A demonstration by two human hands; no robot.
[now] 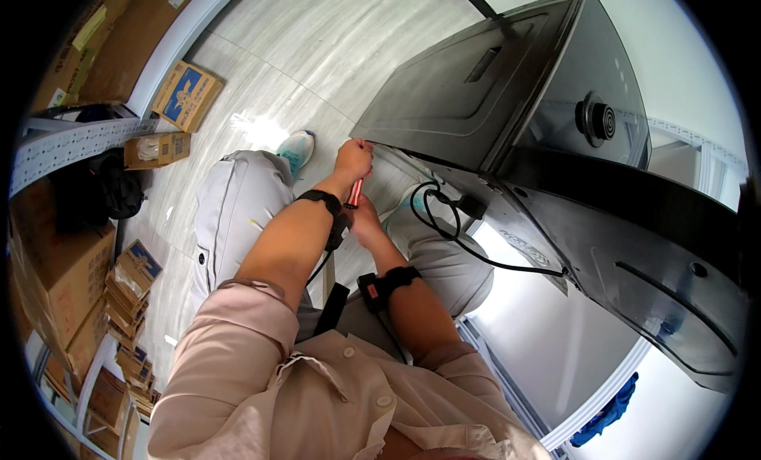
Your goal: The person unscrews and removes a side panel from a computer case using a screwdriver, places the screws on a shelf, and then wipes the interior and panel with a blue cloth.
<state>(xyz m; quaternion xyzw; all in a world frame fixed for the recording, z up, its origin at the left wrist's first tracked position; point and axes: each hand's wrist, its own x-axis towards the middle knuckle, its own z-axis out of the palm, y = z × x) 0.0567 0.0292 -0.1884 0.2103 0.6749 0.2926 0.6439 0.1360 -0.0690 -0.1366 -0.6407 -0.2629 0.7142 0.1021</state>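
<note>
Both my hands close around a slim tool with a red and white handle. It is held upright at the lower corner of a big dark grey appliance. My left hand grips the top of the tool, touching the appliance's corner. Just below it, my right hand clasps the lower end of the handle. Each wrist carries a black band with a cable. The tool's tip is hidden behind my left hand.
A black cable loops off the appliance's side near my right knee. Cardboard boxes lie on the pale floor and stack at the left beside a white perforated rail. A blue cloth lies at lower right.
</note>
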